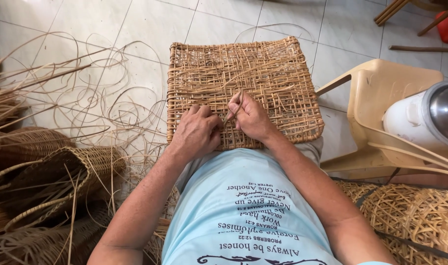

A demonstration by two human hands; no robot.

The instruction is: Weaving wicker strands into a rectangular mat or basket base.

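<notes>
A square woven rattan panel [263, 68] rests on my lap, its loose weave of tan strips facing up. My left hand [197, 132] lies closed on the panel's near edge, knuckles up, pressing on the weave. My right hand [253, 118] pinches a thin rattan strip [233, 108] that rises out of the weave between the two hands. Whether my left fingers also grip the strip's lower end is hidden.
Loose rattan strands [101, 98] curl over the tiled floor at left. Woven baskets [52, 172] pile at lower left, another woven piece [410, 216] at lower right. A beige plastic chair [381, 98] holds a white pot [425, 118] at right.
</notes>
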